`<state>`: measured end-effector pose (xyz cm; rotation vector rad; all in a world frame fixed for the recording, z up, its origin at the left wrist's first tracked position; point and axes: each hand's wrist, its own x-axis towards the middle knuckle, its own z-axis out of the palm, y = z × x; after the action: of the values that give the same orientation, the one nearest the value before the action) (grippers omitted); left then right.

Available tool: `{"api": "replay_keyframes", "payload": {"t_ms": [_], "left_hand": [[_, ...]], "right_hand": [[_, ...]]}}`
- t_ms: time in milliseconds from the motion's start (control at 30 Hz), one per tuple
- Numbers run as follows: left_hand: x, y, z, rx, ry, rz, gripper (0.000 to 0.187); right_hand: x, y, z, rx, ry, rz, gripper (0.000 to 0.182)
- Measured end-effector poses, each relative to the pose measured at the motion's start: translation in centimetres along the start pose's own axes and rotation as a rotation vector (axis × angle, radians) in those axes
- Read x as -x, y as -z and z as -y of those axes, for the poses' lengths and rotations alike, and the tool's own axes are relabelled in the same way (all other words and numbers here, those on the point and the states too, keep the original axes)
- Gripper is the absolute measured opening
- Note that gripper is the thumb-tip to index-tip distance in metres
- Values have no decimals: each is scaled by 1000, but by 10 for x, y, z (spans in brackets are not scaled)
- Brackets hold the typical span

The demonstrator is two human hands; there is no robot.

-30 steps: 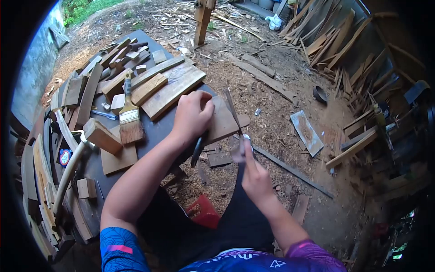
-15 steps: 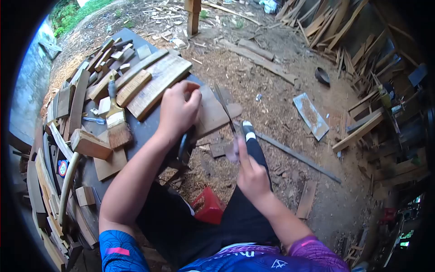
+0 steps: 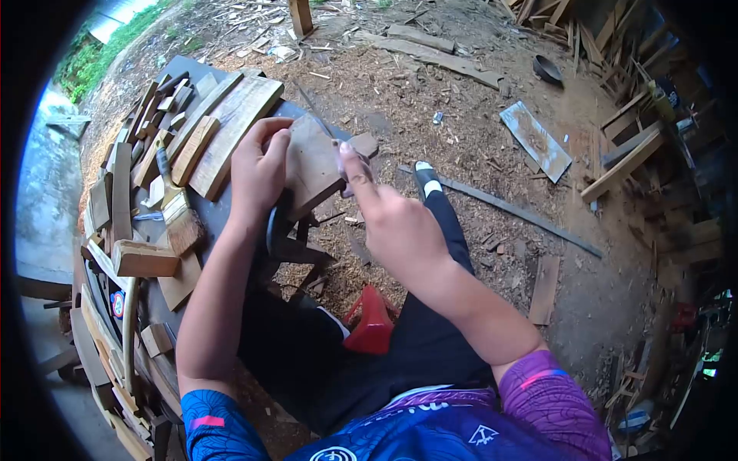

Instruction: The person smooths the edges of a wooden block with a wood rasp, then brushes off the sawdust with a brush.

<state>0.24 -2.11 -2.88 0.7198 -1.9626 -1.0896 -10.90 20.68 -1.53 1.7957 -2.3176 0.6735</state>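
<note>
My left hand (image 3: 257,165) is closed, fingers and thumb curled at the left edge of a flat wooden board (image 3: 313,163) that juts past the workbench edge. A long, narrow metal tool like a file (image 3: 314,101) is gripped in my right hand (image 3: 384,203), index finger stretched along it. Its shaft slants up and left across the board's far right edge. My fingers hide its handle end. Beside my left hand, a thick plank (image 3: 238,131) lies on the dark workbench (image 3: 219,188), and a paintbrush (image 3: 178,211) rests farther left.
Wood offcuts (image 3: 157,115) crowd the bench's far end, and a wooden block (image 3: 144,259) sits nearer me. Below the bench, a red plastic object (image 3: 370,323) stands between my legs. Wood chips cover the ground, where a long strip (image 3: 515,215) and a pale panel (image 3: 536,140) lie.
My right hand has moved up and left, bringing the tool against the far right edge of the board. My left hand stays by the board while the whole view has shifted.
</note>
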Motion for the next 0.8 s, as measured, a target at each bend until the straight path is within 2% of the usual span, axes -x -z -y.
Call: {"api": "replay_keyframes", "payload": {"t_ms": [200, 267, 400, 500, 567, 667, 700, 800], "left_hand": [[2, 3, -16, -116, -10, 19, 30], [-2, 1, -15, -108, -10, 35, 30], [-3, 1, -3, -23, -9, 45, 32], [2, 3, -1, -56, -20, 53, 32], [-1, 1, -9, -116, -32, 23, 33], [-3, -1, -15, -165, -24, 2, 33], [-2, 0, -18, -120, 53, 63, 32], [-3, 1, -7, -31, 35, 76, 31]], "right_hand": [[48, 34, 11, -67, -80, 153, 83], [44, 40, 11, -37, -83, 177, 81], [-16, 26, 12, 1, -42, 162, 78], [14, 35, 16, -33, -61, 153, 81], [40, 47, 13, -30, -110, 241, 83], [37, 45, 17, -154, -158, 167, 82], [23, 32, 13, -126, -95, 72, 84], [-4, 10, 7, -73, -66, 43, 87]]}}
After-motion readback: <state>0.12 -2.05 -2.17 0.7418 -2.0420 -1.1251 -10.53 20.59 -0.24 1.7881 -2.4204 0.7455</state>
